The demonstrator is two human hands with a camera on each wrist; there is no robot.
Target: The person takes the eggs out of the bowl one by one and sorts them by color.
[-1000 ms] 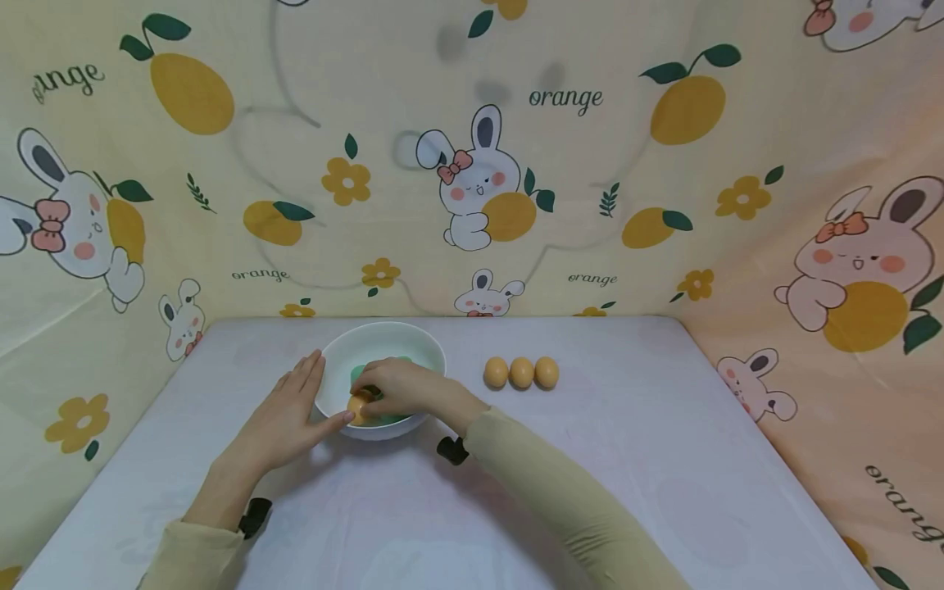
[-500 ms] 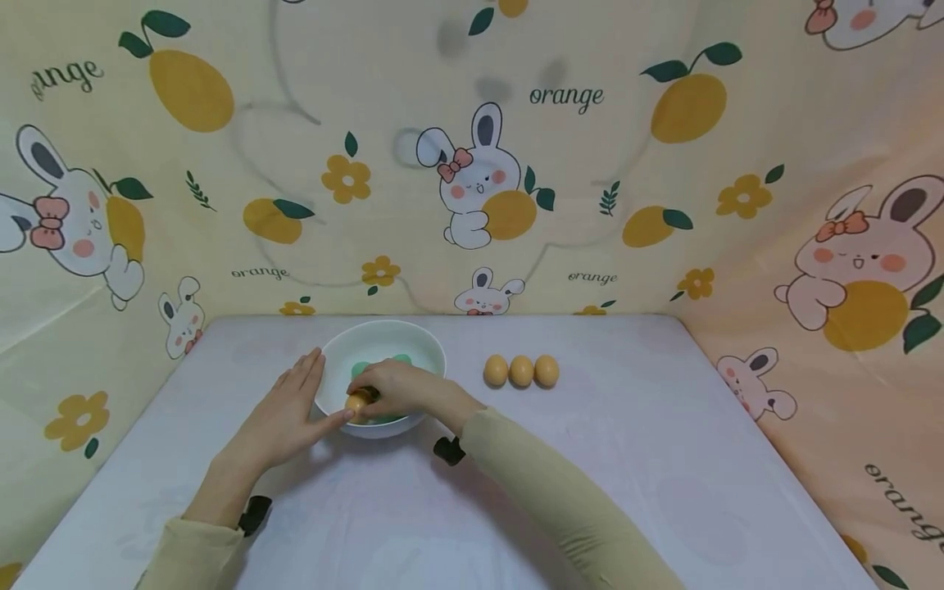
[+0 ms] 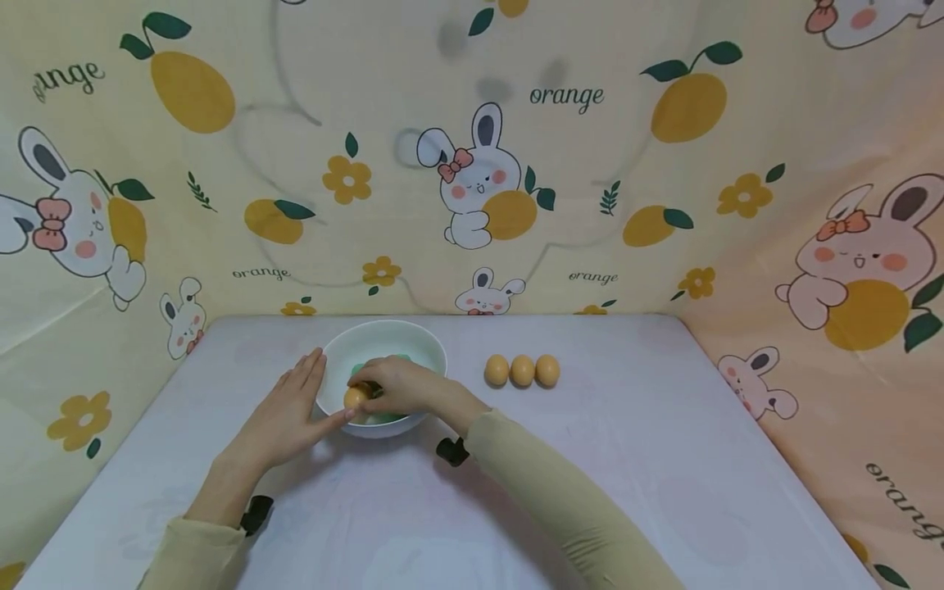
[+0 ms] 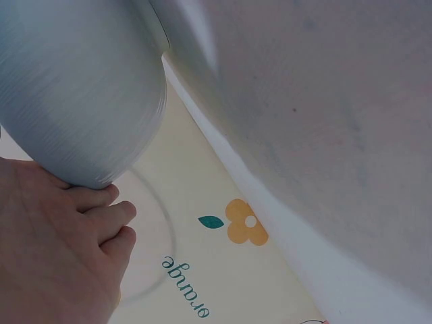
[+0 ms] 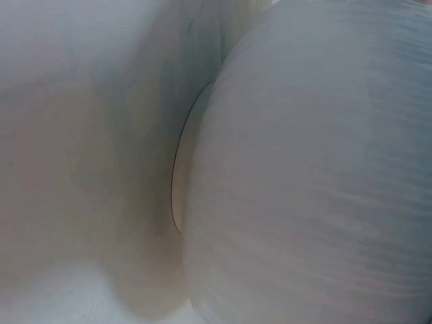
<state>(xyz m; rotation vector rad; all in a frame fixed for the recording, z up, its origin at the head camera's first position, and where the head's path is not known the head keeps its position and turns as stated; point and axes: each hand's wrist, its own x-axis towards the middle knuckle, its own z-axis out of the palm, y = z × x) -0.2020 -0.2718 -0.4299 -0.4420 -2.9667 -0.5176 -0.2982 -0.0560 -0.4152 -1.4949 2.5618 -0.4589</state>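
A white bowl point(image 3: 428, 352) with green patches inside stands toward the back of the table. My left hand point(image 3: 283, 414) rests along its left side, fingers fairly straight against the outer wall and thumb at the front rim. The left wrist view shows the fingertips touching the bowl's outer wall point(image 4: 81, 88). Inside the bowl my right hand point(image 3: 398, 385) holds a brown egg point(image 3: 356, 398) near the front left rim; its fingers partly hide the egg and a dark patch beside it. Only the bowl's outer wall point(image 5: 304, 169) fills the right wrist view, with no fingers showing.
Three brown eggs point(image 3: 522, 371) stand in a row right of the bowl. The table point(image 3: 634, 442) has a pale cover. Behind it hangs a cloth backdrop point(image 3: 398, 65) printed with rabbits and oranges. Dark straps point(image 3: 452, 451) sit at both wrists.
The egg under my right hand has shifted slightly left and up inside the bowl. My left hand, the bowl and the three eggs in a row stay in place.
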